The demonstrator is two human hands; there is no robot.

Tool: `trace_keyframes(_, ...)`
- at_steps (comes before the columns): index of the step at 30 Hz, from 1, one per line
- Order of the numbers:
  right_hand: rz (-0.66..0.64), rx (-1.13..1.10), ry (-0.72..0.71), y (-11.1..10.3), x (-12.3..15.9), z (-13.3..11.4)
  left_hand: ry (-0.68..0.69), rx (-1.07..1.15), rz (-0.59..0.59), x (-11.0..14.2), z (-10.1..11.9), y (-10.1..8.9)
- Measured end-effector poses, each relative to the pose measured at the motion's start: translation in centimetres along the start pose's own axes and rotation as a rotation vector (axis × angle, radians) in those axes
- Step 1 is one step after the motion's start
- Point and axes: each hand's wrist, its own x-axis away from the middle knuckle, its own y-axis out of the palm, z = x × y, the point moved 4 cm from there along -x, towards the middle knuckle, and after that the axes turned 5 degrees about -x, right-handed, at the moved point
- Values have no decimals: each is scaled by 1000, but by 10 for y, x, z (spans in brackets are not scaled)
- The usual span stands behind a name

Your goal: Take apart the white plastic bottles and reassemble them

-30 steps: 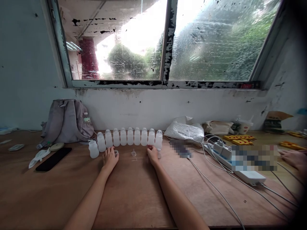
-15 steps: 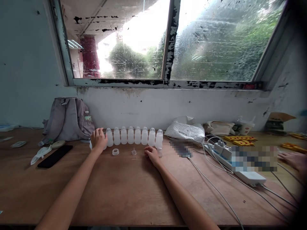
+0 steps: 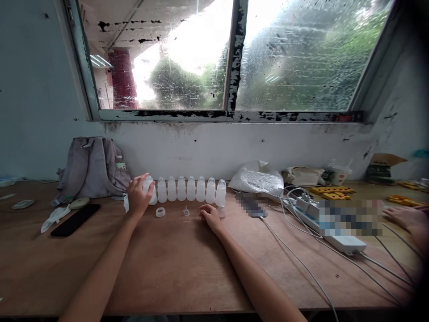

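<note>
A row of frosted white baby bottles (image 3: 181,190) stands along the back of the table, most with clear domed caps. At the row's left end my left hand (image 3: 137,196) is closed around a capped baby bottle (image 3: 148,182), whose dome shows between fingers and thumb. The edge of another bottle (image 3: 126,203) peeks out left of that hand. My right hand (image 3: 211,215) rests on the table with loosely bent fingers, thumb apart, holding nothing visible. A clear cap (image 3: 221,212) lies beside it. Between my hands are a white collar ring (image 3: 160,212) and a clear silicone nipple (image 3: 186,211).
A grey backpack (image 3: 92,167), black phone (image 3: 75,220) and tissue (image 3: 55,219) lie left. To the right are a silvery bubble bag (image 3: 258,181), a power strip (image 3: 345,241) with cables, and yellow parts (image 3: 335,192). Another person's hand (image 3: 404,218) is at far right.
My left hand left the collar ring for the bottles at the left end, then shifted slightly right with its fingers around one. My right hand drew back slightly from the bottles.
</note>
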Motion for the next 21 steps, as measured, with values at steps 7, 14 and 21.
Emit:
trace_keyframes(7,13,-8,-18,3,3,-5,12,549,-150,59,64,10)
trace_keyframes(14,10,-63,-45,8,9,-18,-74,734,-365,99,66,51)
trace_keyframes(21,-124,-209,-120,30,21,-54,-171,902,-650,115,68,69)
